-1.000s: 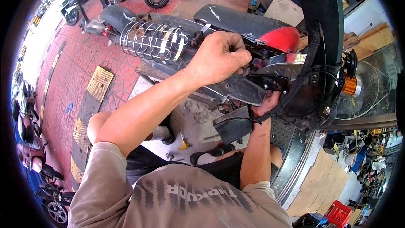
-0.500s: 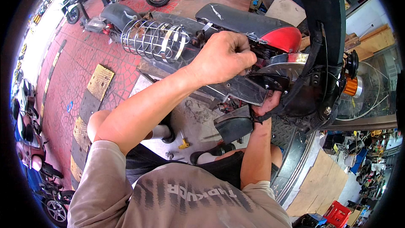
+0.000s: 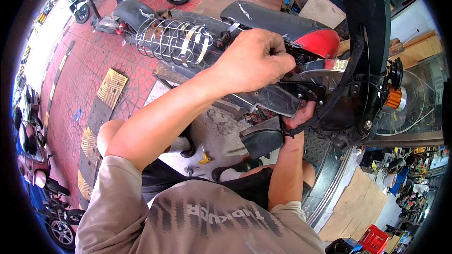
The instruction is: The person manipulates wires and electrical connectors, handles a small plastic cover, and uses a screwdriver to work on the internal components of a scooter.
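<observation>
An electric scooter with a black deck (image 3: pixel 273 99) stretches in front of me. Over its front section my left hand (image 3: pixel 256 61) is closed, thumb pressed against the curled fingers. What those fingers hold, if anything, is hidden. Just right of the hand are a silver curved fender (image 3: pixel 325 70) and a black bracket. Lower down, my right hand (image 3: pixel 301 115) reaches in beneath the deck's front corner, against black cabling; its fingertips are mostly out of sight. A dark box-shaped cover (image 3: pixel 262 138) hangs beside my right wrist, with wires (image 3: pixel 261 116) exposed above it.
A wire basket (image 3: pixel 174 44) and a black seat (image 3: pixel 278 23) with a red end lie beyond my left arm. The thick black steering column (image 3: pixel 365 28) rises at the right. A yellow-handled tool (image 3: pixel 204 157) rests on the floor between my feet. Cluttered parts and a red crate (image 3: pixel 374 239) sit lower right.
My left hand has shifted slightly to the right, still closed. My right hand stays under the deck corner, with only a small change in its pose. The view has moved a little.
</observation>
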